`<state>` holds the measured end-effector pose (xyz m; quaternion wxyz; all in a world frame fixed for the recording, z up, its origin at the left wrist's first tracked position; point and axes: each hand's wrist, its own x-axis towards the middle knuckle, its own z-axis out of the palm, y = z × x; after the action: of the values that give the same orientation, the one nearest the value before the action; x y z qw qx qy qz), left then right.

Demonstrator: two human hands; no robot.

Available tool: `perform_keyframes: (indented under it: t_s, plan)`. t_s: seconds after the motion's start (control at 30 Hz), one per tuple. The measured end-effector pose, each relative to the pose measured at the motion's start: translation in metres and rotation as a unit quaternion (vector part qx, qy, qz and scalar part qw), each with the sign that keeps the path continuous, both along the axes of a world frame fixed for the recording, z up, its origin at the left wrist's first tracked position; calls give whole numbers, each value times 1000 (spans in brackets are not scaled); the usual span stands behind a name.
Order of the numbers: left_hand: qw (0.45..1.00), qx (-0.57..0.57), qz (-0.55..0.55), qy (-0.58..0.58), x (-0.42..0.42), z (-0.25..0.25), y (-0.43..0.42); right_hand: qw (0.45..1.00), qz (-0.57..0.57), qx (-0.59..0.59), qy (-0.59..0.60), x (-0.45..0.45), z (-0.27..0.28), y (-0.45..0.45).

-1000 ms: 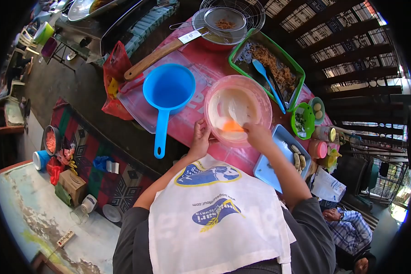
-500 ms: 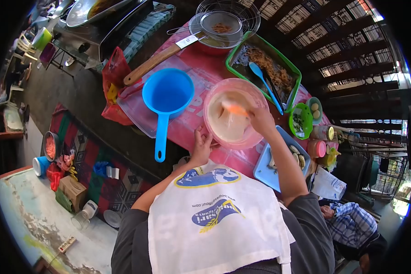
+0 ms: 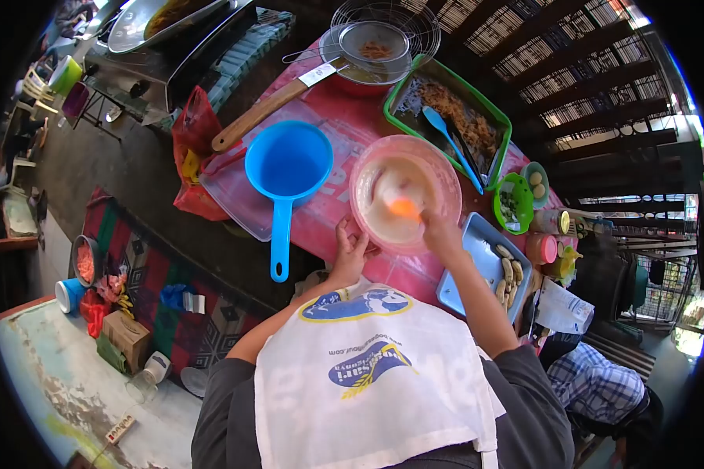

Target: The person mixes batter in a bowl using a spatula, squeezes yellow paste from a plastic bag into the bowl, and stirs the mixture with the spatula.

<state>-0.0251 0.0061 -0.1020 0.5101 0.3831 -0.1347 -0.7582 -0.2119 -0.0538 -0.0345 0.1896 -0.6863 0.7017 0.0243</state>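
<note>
A pink bowl (image 3: 449, 178) with pale, creamy batter (image 3: 379, 221) stands on the table in front of me. My right hand (image 3: 443, 232) is closed around an orange utensil (image 3: 404, 207), whose lower end is down in the batter; blur and batter hide its exact kind. At the bowl's near left side, my left hand (image 3: 353, 248) grips the bowl by its edge, thumb and fingers against the wall. Left of the bowl is a blue long-handled dipper (image 3: 280, 227). To the right lies a light blue tray (image 3: 455, 293) holding peeled bananas (image 3: 510, 277).
A green-rimmed tray (image 3: 502, 148) of browned bits and a blue spatula (image 3: 450, 144) sits behind, beside wire strainers (image 3: 375, 47). A green basket (image 3: 522, 195) and jars (image 3: 551, 222) line the right. A wooden-handled tool (image 3: 266, 113) lies left. Another person (image 3: 594, 375) is at lower right.
My right hand has moved down and toward me, swinging the orange utensil through the batter. More of the bananas now shows. My left hand stays at the bowl.
</note>
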Motion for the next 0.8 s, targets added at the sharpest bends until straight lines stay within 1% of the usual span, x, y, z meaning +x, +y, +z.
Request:
perform_keyframes:
  t_s: [0.03,0.07,0.17,0.2,0.3,0.33,0.37,0.4,0.43,0.47,0.57,0.6,0.7,0.73,0.8]
  plan:
    - [1000,2,1,2,0,1,0,1000,7,24,6,9,10,9]
    - [1000,4,0,3,1,1,2,999,29,40,-24,6,15,11]
    - [1000,-18,-1,-16,-1,-2,4,997,35,35,-59,-15,16,-22]
    - [1000,-22,-1,-12,-1,-4,3,997,8,-40,-58,-9,20,-36]
    - [1000,-26,-9,-12,0,-5,6,998,14,-58,-18,9,-12,-39]
    - [999,-30,-14,-20,2,-1,4,989,61,-121,-57,17,-18,-21]
    - [999,-31,-16,-27,2,1,3,997,55,-54,-27,16,-15,-8]
    - [999,-30,-24,-25,2,1,4,999,51,16,5,24,15,3]
    - [999,-29,-30,-23,4,-1,4,995,47,85,36,29,31,7]
    - [999,-31,-36,-21,5,-3,2,996,72,49,-22,4,12,4]
    - [999,-26,-20,-37,1,-12,-4,999,40,-6,-35,-19,20,-41]
    - [999,-23,-11,-46,2,-9,-7,998,14,-49,-35,-18,14,-51]
    - [997,-20,3,-73,12,11,-23,988,116,-106,-7,-13,-31,-28]
    - [996,-25,7,-82,17,17,-29,996,82,-15,-25,1,-6,-14]
    - [996,-10,5,-92,28,16,-36,991,119,31,-57,-7,13,-10]
